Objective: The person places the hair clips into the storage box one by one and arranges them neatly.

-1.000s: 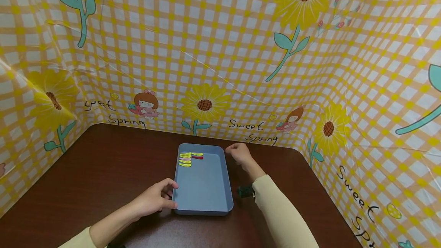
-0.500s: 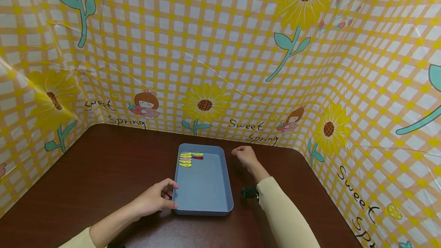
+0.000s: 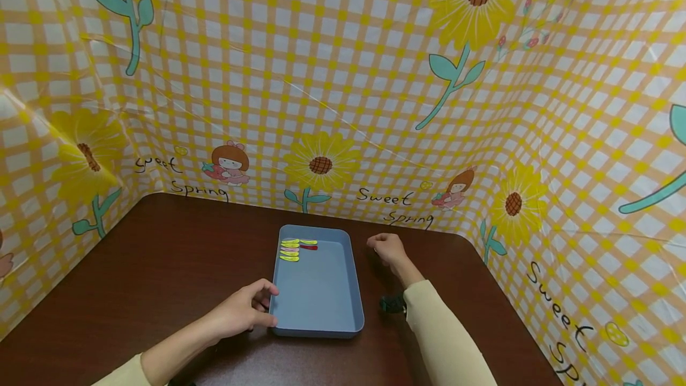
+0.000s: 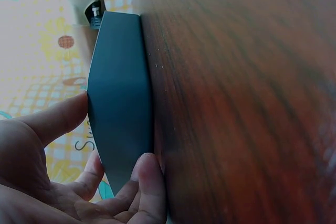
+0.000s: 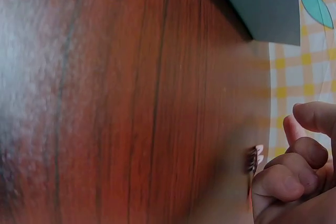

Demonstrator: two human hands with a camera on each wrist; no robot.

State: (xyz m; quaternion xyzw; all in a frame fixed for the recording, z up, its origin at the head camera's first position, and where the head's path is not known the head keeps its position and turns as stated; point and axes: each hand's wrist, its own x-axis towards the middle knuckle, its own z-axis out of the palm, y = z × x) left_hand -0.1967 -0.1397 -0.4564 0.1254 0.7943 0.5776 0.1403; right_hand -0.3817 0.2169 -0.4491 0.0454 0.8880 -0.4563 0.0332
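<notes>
My left hand [image 3: 241,308] holds a shallow blue-grey tray [image 3: 316,299] by its left side, thumb and fingers spread along the wall. In the left wrist view the fingers [image 4: 149,182] bear on the tray's outer wall [image 4: 121,87]. Inside the tray, at the far left, lie several yellow hair clips [image 3: 290,258], a pink hair clip [image 3: 289,249] and a red hair clip [image 3: 309,248], in two columns. My right hand [image 3: 388,249] is right of the tray's far corner, apart from it. Its fingers are curled, the thumb beside the index finger, with nothing visible between them.
A dark brown wooden table [image 3: 177,255] lies under the tray. Yellow checked cloth [image 3: 343,106] with sunflowers rises as walls at the back and both sides. A dark band or device [image 3: 393,304] sits at the right wrist, beside the cream sleeve.
My right hand has moved right, away from the tray's far right corner. The left hand, tray and hair clips stay as they were; the head view shifts slightly.
</notes>
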